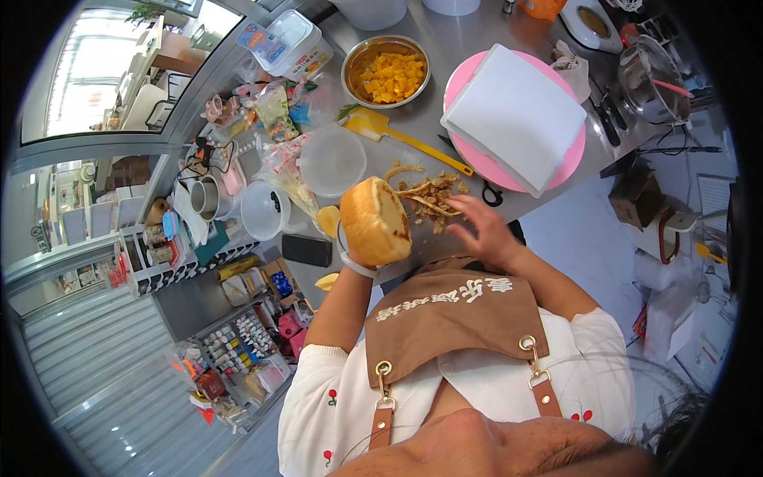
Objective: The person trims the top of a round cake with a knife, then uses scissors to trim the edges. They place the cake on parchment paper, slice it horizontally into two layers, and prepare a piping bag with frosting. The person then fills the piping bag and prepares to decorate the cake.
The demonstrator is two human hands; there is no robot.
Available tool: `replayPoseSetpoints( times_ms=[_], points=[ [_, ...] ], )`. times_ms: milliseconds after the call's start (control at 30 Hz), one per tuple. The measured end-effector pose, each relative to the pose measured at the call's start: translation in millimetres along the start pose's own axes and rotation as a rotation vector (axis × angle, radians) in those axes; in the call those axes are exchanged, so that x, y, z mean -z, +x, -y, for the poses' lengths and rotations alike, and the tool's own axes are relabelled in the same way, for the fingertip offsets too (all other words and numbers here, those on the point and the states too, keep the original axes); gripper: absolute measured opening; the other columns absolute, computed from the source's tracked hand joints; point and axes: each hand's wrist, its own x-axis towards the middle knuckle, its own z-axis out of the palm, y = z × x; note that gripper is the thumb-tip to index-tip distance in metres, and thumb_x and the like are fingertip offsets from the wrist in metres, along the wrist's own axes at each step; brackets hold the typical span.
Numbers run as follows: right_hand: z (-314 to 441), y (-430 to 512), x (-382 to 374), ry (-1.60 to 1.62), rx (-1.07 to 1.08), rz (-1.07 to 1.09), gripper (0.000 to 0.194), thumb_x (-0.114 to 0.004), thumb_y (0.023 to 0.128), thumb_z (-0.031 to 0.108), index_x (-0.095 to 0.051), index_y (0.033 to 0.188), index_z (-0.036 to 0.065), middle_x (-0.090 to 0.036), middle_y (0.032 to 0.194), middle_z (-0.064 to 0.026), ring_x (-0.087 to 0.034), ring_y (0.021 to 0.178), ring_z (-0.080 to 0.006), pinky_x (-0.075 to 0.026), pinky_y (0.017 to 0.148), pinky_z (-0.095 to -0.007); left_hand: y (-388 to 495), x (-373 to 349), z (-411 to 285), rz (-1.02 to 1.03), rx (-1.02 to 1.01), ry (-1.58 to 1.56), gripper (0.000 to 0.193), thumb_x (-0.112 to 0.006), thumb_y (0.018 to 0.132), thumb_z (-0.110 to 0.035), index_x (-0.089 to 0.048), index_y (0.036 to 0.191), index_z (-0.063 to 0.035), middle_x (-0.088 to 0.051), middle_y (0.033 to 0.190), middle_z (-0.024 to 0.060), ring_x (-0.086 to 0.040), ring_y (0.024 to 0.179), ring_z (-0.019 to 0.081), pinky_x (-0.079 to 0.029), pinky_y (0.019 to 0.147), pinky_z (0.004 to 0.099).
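Observation:
A round golden sponge cake (375, 223) is held up on its side, its paler cut face turned to the right with browned patches. My left hand is hidden behind it, and only the wrist with a white band (360, 266) shows. My right hand (486, 232) has its fingers apart and holds nothing. Its fingertips are at the edge of a heap of brown crust scraps (432, 194) on the steel table (417, 140); whether they touch it I cannot tell. A pale yellow slice (328, 221) lies left of the cake.
A yellow spatula (426, 152) lies behind the scraps, near black-handled scissors (492, 194). A white board (517, 119) rests on a pink turntable (575, 161). Diced yellow fruit (393, 77) fills part of a metal bowl (351, 74). Leftward are plastic tubs (332, 160) and a phone (306, 250).

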Motion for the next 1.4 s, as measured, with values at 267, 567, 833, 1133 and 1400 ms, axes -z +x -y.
replayPoseSetpoints(
  times_ms=[267,567,833,1133,1400],
  points=[
    [49.0,61.7,-5.5,1.163,-0.351,0.045,0.055,-0.045,0.111,0.041,-0.040,0.155,0.008,-0.056,0.143,-0.0069,-0.053,0.131,-0.0164,-0.042,0.110,-0.0321,-15.7,-91.2,8.7,-0.561,-0.121,0.907,0.053,-0.036,0.110,-0.052,-0.051,0.140,-0.0104,-0.061,0.134,0.0076,-0.061,0.121,0.0208,-0.053,0.094,0.0386],
    [40.2,61.6,68.5,1.305,-0.510,-0.054,0.052,-0.044,0.112,0.041,-0.049,0.148,0.004,-0.058,0.142,-0.0086,-0.056,0.128,-0.0143,-0.046,0.107,-0.0302,2.7,-149.7,30.7,-0.222,-0.119,0.747,0.046,-0.040,0.112,-0.036,-0.041,0.149,-0.0077,-0.054,0.143,0.0068,-0.055,0.132,0.0191,-0.053,0.098,0.0355],
    [-45.4,93.9,210.6,0.797,-0.400,-0.239,0.051,-0.044,0.112,0.042,-0.059,0.137,0.001,-0.067,0.128,-0.0066,-0.062,0.115,-0.0131,-0.047,0.101,-0.0296,143.3,-207.5,110.8,-0.217,-0.226,0.836,0.041,-0.055,0.108,-0.027,-0.047,0.144,-0.0111,-0.061,0.132,0.0024,-0.061,0.117,0.0133,-0.059,0.085,0.0342],
    [-142.1,122.2,233.2,0.289,-0.207,-0.156,0.039,-0.048,0.110,0.034,-0.065,0.125,0.003,-0.072,0.120,-0.0168,-0.069,0.109,-0.0302,-0.052,0.093,-0.0382,193.5,-188.2,164.4,-0.424,-0.301,0.992,0.040,-0.061,0.105,-0.024,-0.049,0.139,-0.0063,-0.064,0.124,0.0076,-0.063,0.110,0.0151,-0.061,0.077,0.0329],
    [-147.1,129.2,254.8,-0.011,0.117,-0.176,0.027,-0.055,0.104,0.026,-0.070,0.109,0.004,-0.068,0.103,-0.0179,-0.066,0.097,-0.0376,-0.053,0.089,-0.0437,192.6,-192.6,165.8,-0.544,-0.397,1.662,0.041,-0.064,0.101,-0.023,-0.057,0.133,0.0012,-0.067,0.119,0.0165,-0.065,0.105,0.0284,-0.050,0.096,0.0417]
  ],
)
